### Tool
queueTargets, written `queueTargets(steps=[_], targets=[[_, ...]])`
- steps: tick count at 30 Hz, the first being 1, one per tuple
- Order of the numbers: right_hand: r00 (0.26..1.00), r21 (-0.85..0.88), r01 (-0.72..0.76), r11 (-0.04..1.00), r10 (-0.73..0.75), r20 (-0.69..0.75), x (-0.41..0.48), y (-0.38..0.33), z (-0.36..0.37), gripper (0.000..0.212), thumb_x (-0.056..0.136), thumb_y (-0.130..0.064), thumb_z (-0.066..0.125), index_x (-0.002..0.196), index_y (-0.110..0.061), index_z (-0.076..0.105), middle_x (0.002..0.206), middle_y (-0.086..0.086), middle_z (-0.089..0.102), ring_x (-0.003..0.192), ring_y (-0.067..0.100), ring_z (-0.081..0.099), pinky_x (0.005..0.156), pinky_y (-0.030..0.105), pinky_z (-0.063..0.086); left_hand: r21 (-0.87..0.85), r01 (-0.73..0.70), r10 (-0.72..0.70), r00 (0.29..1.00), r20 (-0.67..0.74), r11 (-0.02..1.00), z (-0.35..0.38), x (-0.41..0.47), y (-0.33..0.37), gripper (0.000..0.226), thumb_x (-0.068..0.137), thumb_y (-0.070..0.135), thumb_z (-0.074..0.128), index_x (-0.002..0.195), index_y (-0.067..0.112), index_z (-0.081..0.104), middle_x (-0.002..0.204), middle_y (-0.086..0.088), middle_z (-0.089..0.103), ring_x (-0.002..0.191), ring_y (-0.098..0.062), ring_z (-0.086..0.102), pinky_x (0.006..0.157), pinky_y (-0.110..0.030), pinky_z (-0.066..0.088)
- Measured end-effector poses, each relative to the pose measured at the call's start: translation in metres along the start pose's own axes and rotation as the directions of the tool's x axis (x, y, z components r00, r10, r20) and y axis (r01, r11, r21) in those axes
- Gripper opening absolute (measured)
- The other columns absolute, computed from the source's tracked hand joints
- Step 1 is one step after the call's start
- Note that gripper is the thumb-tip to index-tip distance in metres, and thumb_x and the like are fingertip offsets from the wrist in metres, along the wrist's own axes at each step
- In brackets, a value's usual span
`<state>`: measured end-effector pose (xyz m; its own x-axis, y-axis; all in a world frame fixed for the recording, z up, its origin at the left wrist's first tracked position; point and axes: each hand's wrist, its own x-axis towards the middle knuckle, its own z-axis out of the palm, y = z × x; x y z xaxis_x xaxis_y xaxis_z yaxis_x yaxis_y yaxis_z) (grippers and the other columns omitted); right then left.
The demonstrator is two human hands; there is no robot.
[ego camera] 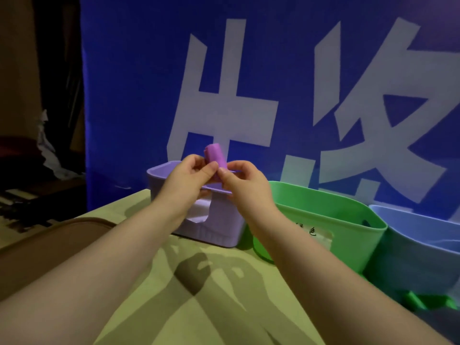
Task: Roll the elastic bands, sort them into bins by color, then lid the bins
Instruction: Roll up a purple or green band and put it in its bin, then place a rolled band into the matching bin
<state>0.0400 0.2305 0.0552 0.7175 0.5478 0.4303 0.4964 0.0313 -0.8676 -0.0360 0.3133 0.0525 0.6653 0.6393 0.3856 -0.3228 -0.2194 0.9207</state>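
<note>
A rolled purple elastic band (215, 155) is held upright between both hands, just above the near rim of the purple bin (224, 227). My left hand (191, 178) grips its lower left side with thumb and fingers. My right hand (242, 183) pinches its lower right side. The purple bin stands at the table's far middle with a white label on its front. To its right stand the green bin (336, 220) and then the light blue bin (423, 250), both without lids.
The yellowish table (211, 295) spreads in front of the bins. A brown curved edge (62, 227) lies at the left. A green piece (428, 302) lies by the blue bin's base. A blue banner with white characters (224, 83) hangs behind.
</note>
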Motion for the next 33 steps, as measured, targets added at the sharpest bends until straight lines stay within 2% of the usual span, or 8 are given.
queueTargets(steps=[3, 7, 10, 13, 17, 23, 27, 33], targets=[[0.998, -0.217, 0.024, 0.976, -0.036, -0.054, 0.02, 0.011, -0.004, 0.027, 0.086, -0.031, 0.063, 0.11, -0.02, 0.057, 0.097, -0.004, 0.061, 0.084, 0.011, 0.054, 0.065, 0.021, 0.041, 0.239, 0.059, -0.064, 0.998, 0.016, 0.969, 0.003, 0.021, -0.012, 0.018, 0.094, 0.022, 0.052, 0.11, 0.016, 0.056, 0.109, -0.004, 0.062, 0.102, -0.018, 0.059, 0.088, -0.038, 0.051], [0.994, -0.368, -0.021, 0.929, -0.02, -0.109, 0.038, 0.027, -0.013, 0.031, 0.088, -0.034, 0.059, 0.114, -0.017, 0.055, 0.107, 0.001, 0.063, 0.085, 0.016, 0.054, 0.074, 0.03, 0.043, 0.588, -0.023, 0.041, 0.999, -0.017, 0.808, 0.006, 0.034, -0.021, 0.027, 0.094, 0.024, 0.052, 0.119, 0.017, 0.057, 0.112, -0.006, 0.062, 0.099, -0.02, 0.057, 0.087, -0.034, 0.047], [0.993, -0.482, -0.023, 0.876, -0.036, -0.112, 0.044, 0.032, -0.014, 0.029, 0.089, -0.034, 0.057, 0.113, -0.017, 0.053, 0.108, 0.003, 0.063, 0.09, 0.021, 0.058, 0.076, 0.035, 0.048, 0.825, -0.057, 0.004, 0.998, 0.066, 0.563, 0.008, 0.039, -0.029, 0.038, 0.096, 0.026, 0.047, 0.133, 0.019, 0.045, 0.126, -0.006, 0.055, 0.109, -0.021, 0.053, 0.087, -0.03, 0.042], [0.994, -0.566, -0.006, 0.824, -0.056, -0.092, 0.046, 0.032, -0.014, 0.026, 0.089, -0.034, 0.056, 0.11, -0.018, 0.051, 0.106, 0.004, 0.064, 0.092, 0.024, 0.058, 0.072, 0.033, 0.044, 0.946, -0.128, -0.031, 0.989, 0.143, 0.297, 0.01, 0.039, -0.036, 0.032, 0.096, 0.024, 0.048, 0.127, 0.018, 0.049, 0.12, -0.006, 0.057, 0.106, -0.022, 0.055, 0.086, -0.03, 0.044], [0.996, -0.693, 0.002, 0.721, -0.06, -0.06, 0.04, 0.037, -0.016, 0.02, 0.088, -0.035, 0.058, 0.103, -0.023, 0.052, 0.106, 0.003, 0.065, 0.095, 0.025, 0.059, 0.073, 0.032, 0.04, 0.955, -0.134, 0.044, 0.991, 0.127, 0.265, 0.003, 0.032, -0.04, 0.014, 0.091, 0.019, 0.053, 0.103, 0.021, 0.061, 0.097, -0.002, 0.063, 0.092, -0.021, 0.058, 0.081, -0.033, 0.05], [0.999, -0.782, 0.038, 0.622, -0.043, 0.014, 0.037, 0.041, -0.012, 0.024, 0.091, -0.039, 0.05, 0.112, -0.028, 0.056, 0.111, 0.003, 0.065, 0.103, 0.026, 0.056, 0.085, 0.035, 0.039, 0.966, -0.148, 0.056, 0.989, 0.14, 0.214, -0.001, 0.022, -0.039, 0.011, 0.087, 0.018, 0.059, 0.096, 0.025, 0.059, 0.09, 0.001, 0.062, 0.088, -0.02, 0.058, 0.076, -0.031, 0.05], [0.999, -0.716, 0.034, 0.697, -0.052, -0.003, 0.027, 0.033, -0.019, 0.031, 0.093, -0.037, 0.046, 0.12, -0.027, 0.055, 0.12, 0.001, 0.062, 0.109, 0.025, 0.055, 0.092, 0.037, 0.041, 0.97, -0.158, 0.041, 0.987, 0.153, 0.183, -0.001, 0.022, -0.04, 0.01, 0.088, 0.02, 0.059, 0.096, 0.024, 0.058, 0.088, 0.003, 0.06, 0.086, -0.018, 0.059, 0.076, -0.031, 0.051], [0.999, -0.655, 0.048, 0.754, -0.04, 0.028, -0.027, 0.023, -0.081, 0.024, 0.089, -0.02, 0.049, 0.104, -0.023, 0.067, 0.104, 0.0, 0.07, 0.098, 0.019, 0.062, 0.085, 0.03, 0.047, 0.975, -0.194, 0.069, 0.98, 0.187, 0.112, 0.003, 0.029, -0.046, 0.018, 0.093, 0.021, 0.046, 0.109, 0.019, 0.054, 0.105, -0.005, 0.054, 0.092, -0.027, 0.057, 0.072, -0.037, 0.047]])
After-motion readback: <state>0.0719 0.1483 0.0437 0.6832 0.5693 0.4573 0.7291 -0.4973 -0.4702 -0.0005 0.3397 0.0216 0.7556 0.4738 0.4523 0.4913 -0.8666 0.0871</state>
